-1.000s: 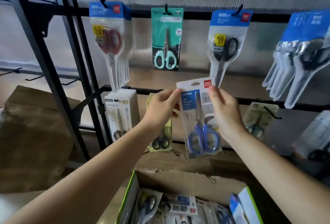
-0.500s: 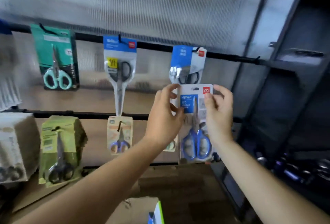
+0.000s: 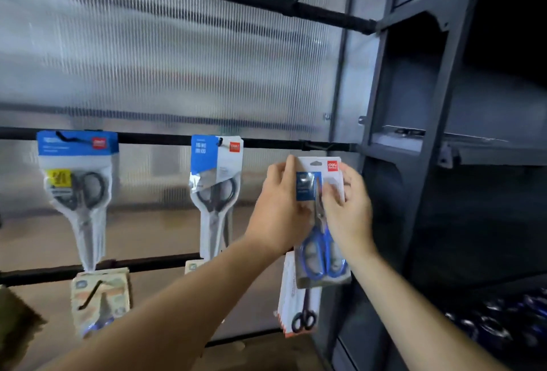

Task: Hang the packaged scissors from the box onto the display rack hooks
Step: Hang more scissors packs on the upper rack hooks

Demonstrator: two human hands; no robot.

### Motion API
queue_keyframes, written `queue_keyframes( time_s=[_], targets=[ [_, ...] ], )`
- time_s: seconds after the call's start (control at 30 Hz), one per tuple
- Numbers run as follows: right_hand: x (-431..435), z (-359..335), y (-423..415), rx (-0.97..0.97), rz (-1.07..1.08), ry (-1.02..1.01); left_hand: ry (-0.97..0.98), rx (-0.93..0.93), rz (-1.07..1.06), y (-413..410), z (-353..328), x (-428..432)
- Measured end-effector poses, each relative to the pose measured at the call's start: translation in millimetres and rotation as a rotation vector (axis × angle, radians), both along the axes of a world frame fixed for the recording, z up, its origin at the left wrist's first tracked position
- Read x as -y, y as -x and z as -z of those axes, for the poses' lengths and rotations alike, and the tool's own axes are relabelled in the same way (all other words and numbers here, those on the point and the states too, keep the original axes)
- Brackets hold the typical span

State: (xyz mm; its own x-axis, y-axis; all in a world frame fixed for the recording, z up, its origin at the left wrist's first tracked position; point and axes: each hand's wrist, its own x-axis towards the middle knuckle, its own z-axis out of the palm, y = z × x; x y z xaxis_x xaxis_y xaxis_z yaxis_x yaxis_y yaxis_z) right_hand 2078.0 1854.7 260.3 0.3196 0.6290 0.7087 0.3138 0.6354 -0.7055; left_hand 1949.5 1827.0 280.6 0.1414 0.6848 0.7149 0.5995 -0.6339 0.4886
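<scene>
Blister pack (image 3: 318, 165) containing blue-handled scissors (image 3: 324, 255) | held just below rack hook (image 3: 314, 145) | edges clamped by curled fingers of left hand (image 3: 278, 210) and right hand (image 3: 350, 212)

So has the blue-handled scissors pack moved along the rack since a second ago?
Yes. The blue-handled scissors pack has moved right: it was beneath the yellow-sticker pack and is now past it, just under the empty hook.

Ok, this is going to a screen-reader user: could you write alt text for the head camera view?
A left hand and right hand hold a pack of blue-handled scissors just below a bare hook on a black rail. Two black-handled scissor packs hang from that rail further left.
</scene>
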Motion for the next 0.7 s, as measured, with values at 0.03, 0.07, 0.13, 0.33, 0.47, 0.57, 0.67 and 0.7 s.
queue_keyframes(
  time_s=[0.03, 0.07, 0.13, 0.33, 0.47, 0.57, 0.67, 0.7],
  targets=[
    [-3.3, -4.1, -4.4, -0.002, 0.019, -0.006, -0.002, 0.004, 0.012, -5.9, -3.8, -3.8],
    [-5.2, -8.9, -7.8, -0.001, 0.031, -0.008, -0.001, 0.011, 0.021, -11.2, -7.1, -7.5],
    [-9.7, -16.6, -13.4, -0.009, 0.031, -0.026, 0.003, 0.018, 0.027, -19.6, -13.5, -14.4],
    [-31.1, -26.0, -24.1, -0.018, 0.011, -0.028, 0.018, 0.000, 0.009, -31.4, -22.0, -36.4],
    [-42.8, -27.1, -30.6, 0.019, 0.011, 0.016, 0.037, -0.009, -0.007, -37.6, -21.5, -50.9],
    [-52.7, -29.5, -35.4, 0.042, 0.027, 0.034, 0.050, 0.010, -0.017, -41.0, -22.6, -60.4],
    [-68.9, -27.8, -39.1, 0.082, 0.024, 0.087, 0.069, 0.004, -0.046, -43.6, -22.4, -69.5],
    [-77.2, -25.0, -40.0, 0.092, 0.013, 0.108, 0.085, 0.000, -0.054, -43.7, -21.3, -73.0]
  ],
)
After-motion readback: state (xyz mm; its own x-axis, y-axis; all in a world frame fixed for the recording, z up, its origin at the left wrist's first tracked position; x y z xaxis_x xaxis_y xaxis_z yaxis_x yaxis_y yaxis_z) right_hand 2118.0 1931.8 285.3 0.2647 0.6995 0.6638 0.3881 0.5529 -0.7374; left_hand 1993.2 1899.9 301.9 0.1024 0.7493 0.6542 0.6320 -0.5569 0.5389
